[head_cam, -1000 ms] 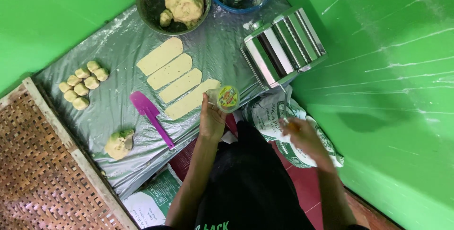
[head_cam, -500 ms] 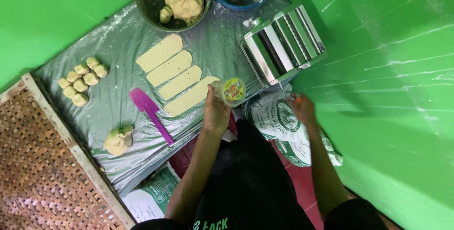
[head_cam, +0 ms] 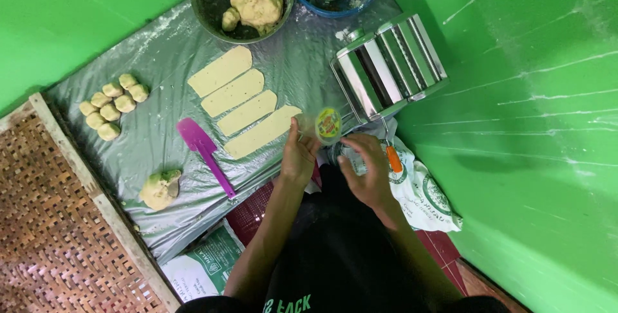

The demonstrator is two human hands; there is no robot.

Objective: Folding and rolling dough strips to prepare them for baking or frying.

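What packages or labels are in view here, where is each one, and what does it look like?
Cup lid: round, yellow label with red and green, held by the left hand, right hand beside it.
White sack: lies right of the hands below the steel roller machine, white with round green printed seals.
Green bag: tucked under the plastic sheet at its near edge, green and white printed panel.

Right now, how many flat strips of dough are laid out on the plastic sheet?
4 dough strips, side by side in a slanted row: first, second, third, fourth nearest the left hand. None look hidden.
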